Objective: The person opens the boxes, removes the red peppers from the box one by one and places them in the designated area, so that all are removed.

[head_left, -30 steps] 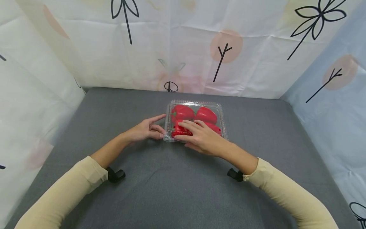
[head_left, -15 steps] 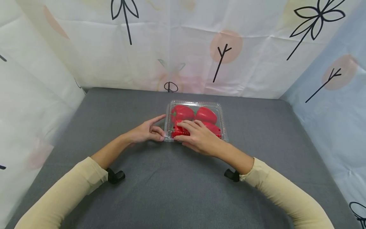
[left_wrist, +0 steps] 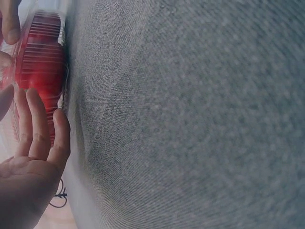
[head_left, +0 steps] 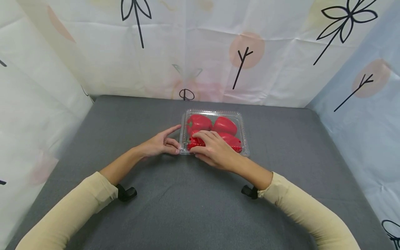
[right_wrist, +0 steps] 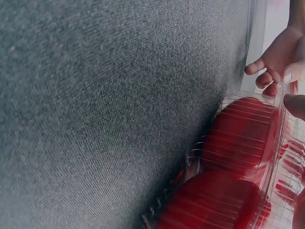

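A clear plastic clamshell box (head_left: 244,130) with its lid down lies on the grey cloth and holds several red bell peppers (head_left: 225,126). My left hand (head_left: 156,143) is at the box's left side, index finger stretched along it and thumb by the front left corner. In the left wrist view, the left fingers (left_wrist: 39,119) lie nearly straight against the ribbed wall. My right hand (head_left: 217,151) reaches over the front of the lid, fingers bent on top. Its thumb (right_wrist: 295,105) is by the front rim near the left corner. That hand hides part of the front peppers.
Grey cloth (head_left: 187,205) covers the table around the box. Behind it hangs a white printed curtain (head_left: 206,52), with more curtain at both sides. Each forearm has a black strap (head_left: 126,192) by the sleeve cuff.
My right hand has slid a little to the left along the front of the lid, uncovering more of the front right pepper. The left hand and the box have hardly moved.
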Demonstrator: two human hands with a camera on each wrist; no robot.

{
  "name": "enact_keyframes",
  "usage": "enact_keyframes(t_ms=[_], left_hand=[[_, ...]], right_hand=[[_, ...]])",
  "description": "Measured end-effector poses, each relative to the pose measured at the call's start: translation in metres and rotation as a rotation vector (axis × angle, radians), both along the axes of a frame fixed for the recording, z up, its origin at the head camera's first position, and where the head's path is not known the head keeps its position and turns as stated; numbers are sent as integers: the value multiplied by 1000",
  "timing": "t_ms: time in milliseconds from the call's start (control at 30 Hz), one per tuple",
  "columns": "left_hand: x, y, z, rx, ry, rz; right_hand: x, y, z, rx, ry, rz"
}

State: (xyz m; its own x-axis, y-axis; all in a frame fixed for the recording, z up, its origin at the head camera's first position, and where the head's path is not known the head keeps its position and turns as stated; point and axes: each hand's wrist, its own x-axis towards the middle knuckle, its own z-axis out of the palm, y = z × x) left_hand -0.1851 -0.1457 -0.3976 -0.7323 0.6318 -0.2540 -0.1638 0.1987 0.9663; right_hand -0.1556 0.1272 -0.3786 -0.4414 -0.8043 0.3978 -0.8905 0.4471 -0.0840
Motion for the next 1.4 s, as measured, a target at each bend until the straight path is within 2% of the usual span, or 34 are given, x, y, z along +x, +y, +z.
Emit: enact_keyframes(t_ms=[467, 767, 1033, 1400], left_hand=[[4, 3, 0, 0, 20, 7], [5, 4, 1, -9, 36, 15], [6, 5, 1, -6, 34, 20], [5, 6, -2, -25, 80, 25]], right_hand=[[0, -9, 0, -24, -7, -38], [0, -13, 1, -37, -2, -32], [0, -15, 0, -9, -1, -35], [2, -17, -2, -2, 2, -51]])
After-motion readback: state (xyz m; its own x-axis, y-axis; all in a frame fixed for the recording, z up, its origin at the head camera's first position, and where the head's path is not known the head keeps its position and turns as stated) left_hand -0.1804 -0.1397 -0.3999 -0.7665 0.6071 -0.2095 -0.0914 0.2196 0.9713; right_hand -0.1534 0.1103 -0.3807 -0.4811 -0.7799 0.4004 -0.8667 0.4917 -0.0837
